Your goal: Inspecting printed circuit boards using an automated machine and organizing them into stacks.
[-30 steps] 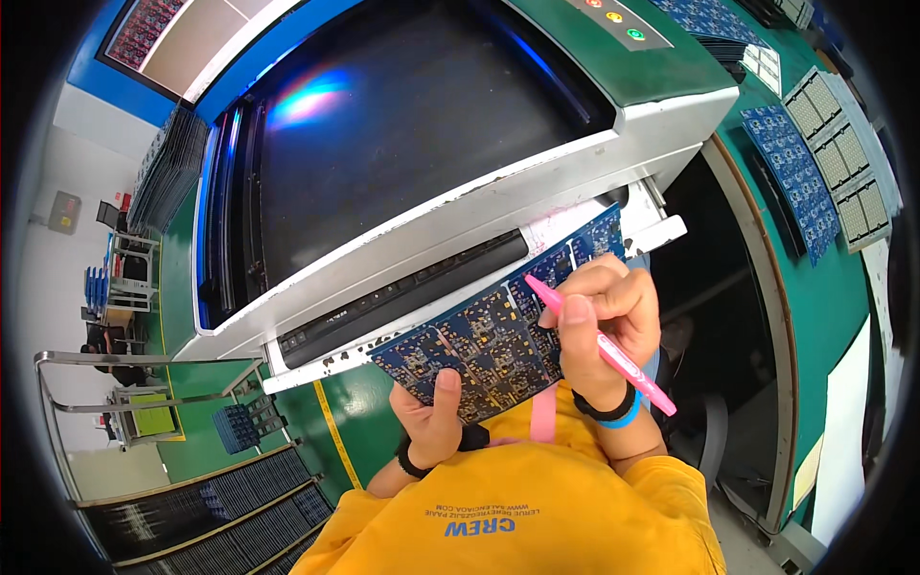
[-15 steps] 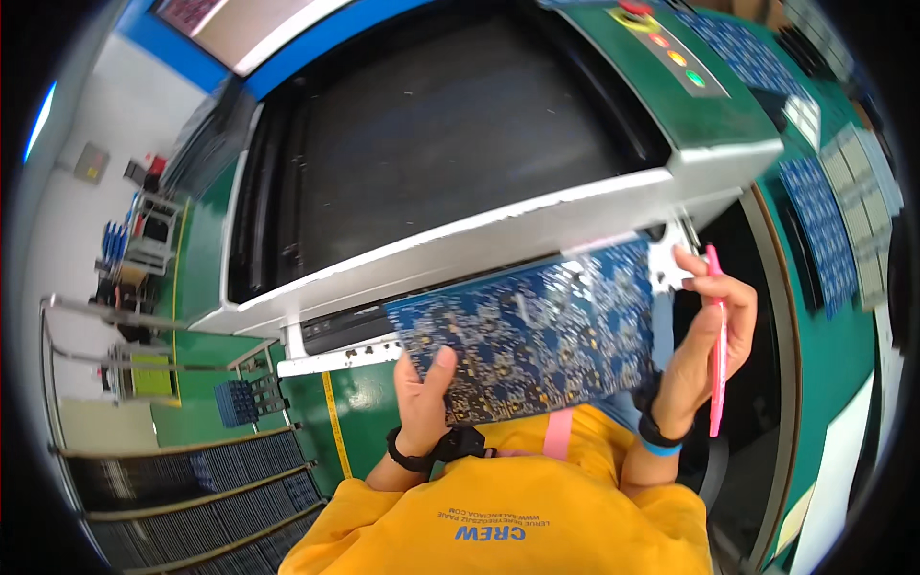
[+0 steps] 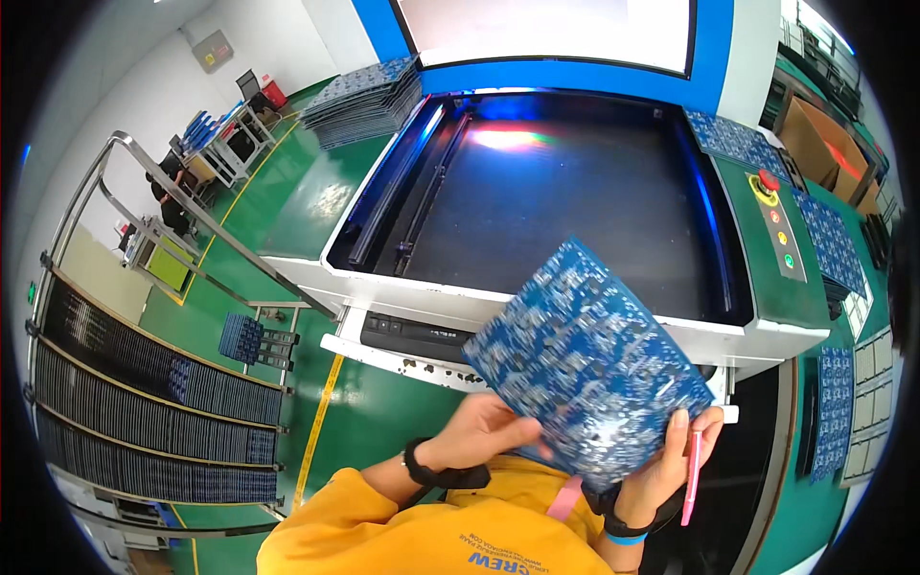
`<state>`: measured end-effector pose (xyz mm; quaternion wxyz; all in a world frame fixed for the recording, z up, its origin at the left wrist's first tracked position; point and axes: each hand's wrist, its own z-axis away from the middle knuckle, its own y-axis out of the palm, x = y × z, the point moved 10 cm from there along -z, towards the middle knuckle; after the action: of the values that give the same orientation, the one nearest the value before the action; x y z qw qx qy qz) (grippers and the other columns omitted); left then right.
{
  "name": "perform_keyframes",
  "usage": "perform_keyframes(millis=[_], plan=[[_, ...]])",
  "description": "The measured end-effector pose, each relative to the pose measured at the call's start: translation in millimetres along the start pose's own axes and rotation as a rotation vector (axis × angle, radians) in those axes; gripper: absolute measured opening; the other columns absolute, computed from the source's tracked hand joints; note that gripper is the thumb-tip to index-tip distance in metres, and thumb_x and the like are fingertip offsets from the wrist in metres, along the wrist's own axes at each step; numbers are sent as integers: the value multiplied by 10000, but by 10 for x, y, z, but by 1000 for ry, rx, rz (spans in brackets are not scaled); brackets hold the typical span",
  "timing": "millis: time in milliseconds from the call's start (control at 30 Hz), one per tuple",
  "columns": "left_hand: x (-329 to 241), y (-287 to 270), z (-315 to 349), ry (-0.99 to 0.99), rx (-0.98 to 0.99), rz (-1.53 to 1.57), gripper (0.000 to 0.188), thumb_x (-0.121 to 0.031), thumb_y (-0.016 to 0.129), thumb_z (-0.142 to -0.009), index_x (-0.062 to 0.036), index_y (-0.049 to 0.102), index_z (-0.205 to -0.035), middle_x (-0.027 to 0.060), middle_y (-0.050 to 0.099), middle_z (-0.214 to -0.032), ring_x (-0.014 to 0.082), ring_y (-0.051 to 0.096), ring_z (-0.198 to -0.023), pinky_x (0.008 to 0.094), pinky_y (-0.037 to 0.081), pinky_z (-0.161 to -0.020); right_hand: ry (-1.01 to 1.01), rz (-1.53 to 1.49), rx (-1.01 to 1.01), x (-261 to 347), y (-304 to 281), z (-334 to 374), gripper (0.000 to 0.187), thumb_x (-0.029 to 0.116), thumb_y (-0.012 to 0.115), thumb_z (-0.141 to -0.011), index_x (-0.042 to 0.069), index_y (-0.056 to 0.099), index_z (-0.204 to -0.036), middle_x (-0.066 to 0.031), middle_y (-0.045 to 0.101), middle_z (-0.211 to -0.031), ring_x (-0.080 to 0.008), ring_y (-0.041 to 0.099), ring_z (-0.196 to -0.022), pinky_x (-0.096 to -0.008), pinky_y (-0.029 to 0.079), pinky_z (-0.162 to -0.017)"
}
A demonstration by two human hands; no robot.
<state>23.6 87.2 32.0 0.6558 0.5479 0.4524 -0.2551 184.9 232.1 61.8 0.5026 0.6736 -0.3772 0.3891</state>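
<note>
A blue circuit board (image 3: 594, 355), dense with small parts, is held up tilted in front of me, one corner pointing away. My left hand (image 3: 484, 431) grips its lower left edge, the thumb near the edge and the fingers partly hidden behind the board. At the right corner my right hand (image 3: 676, 460) pinches the board, thumb on its face. A slim pink pen (image 3: 691, 479) is also tucked in that right hand, pointing down. The board's far corner overlaps the front rim of a machine with a sunken black bed (image 3: 575, 211).
Red emergency button (image 3: 768, 182) and coloured buttons sit on the machine's right side. Stacked boards (image 3: 359, 101) lie at its back left. A metal rack (image 3: 153, 412) full of upright boards stands left. More boards (image 3: 832, 412) lie on the green bench at right. A keyboard (image 3: 412, 333) rests in the tray below.
The board has turned so a corner points away from me. My right hand, apart from it before with the pen, now grips its corner. My view has shifted, showing more of the machine.
</note>
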Motion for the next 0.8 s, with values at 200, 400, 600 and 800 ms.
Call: perform_keyframes(millis=[200,400,600,800], plan=[[-1199,-1124,404,336,-575,-188,127,-52,533,-881,-80,474,-773,-15,483,-692,85,524,-583,239,480,-532,-12,56,157,-101,-173,-204,264,258,563,-834,72,384,-887,-208,653,-840,-177,610,-600,-225,444,-526],[-3042,-1805,-60,601,-576,-281,154,-196,571,-889,-69,546,-807,37,600,-728,132,569,-641,240,457,-573,165,272,202,-393,-450,-176,202,215,424,-916,51,428,-799,-161,627,-645,-159,578,-504,-230,433,-490],[-3794,-3123,-1018,427,-752,-211,145,-201,556,-897,-60,590,-891,51,624,-802,111,554,-682,238,450,-602,210,276,159,-399,-503,-71,241,252,427,-925,55,435,-788,-131,601,-589,-145,569,-468,-214,420,-444],[-4049,-3284,-1060,250,-1174,-1189,333,-329,529,-894,-58,632,-730,99,639,-653,205,594,-607,332,459,-549,176,285,120,-328,-546,-84,236,236,438,-924,52,438,-776,-125,595,-583,-142,562,-472,-212,427,-461]])
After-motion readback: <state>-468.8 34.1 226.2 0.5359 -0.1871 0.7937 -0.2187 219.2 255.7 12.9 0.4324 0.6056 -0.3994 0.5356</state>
